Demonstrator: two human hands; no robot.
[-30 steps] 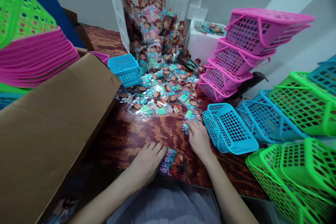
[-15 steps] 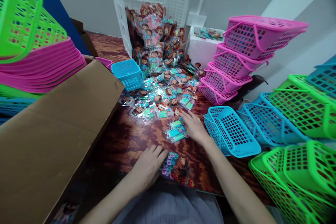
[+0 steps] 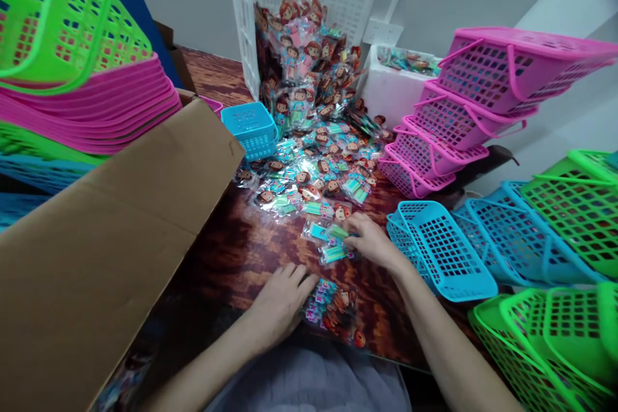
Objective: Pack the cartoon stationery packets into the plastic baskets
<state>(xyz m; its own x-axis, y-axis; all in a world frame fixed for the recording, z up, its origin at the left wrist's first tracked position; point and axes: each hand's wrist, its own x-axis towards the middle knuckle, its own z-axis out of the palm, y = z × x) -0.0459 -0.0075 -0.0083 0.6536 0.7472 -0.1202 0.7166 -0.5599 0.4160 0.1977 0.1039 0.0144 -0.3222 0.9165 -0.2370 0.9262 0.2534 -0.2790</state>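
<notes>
My left hand [image 3: 282, 301] lies on the dark wood-patterned table near its front edge, fingers stretched out. It touches the left side of a small pile of clear packets [image 3: 333, 309] printed with cartoon figures. Further forward, my right hand [image 3: 371, 241] bends its fingers and thumb around the right end of a clear plastic packet [image 3: 337, 231] with a green content. Two similar packets, one blue [image 3: 318, 232] and one pale green [image 3: 333, 253], lie beside it. Behind them spreads a loose heap of cartoon-figure packets [image 3: 309, 174].
A brown cardboard box [image 3: 120, 225] stands at left, before stacked baskets [image 3: 96, 109]. A white crate [image 3: 244, 32] spills packets at the back. Beside it is a white foam box [image 3: 393, 87]. Pink baskets [image 3: 477, 103], blue baskets [image 3: 444, 251] and green baskets [image 3: 541, 335] line the right.
The view has turned a little left. My right hand's fingers have bent in from lying spread over the packets, and the small packets under them have moved apart. My left hand stays by the pile.
</notes>
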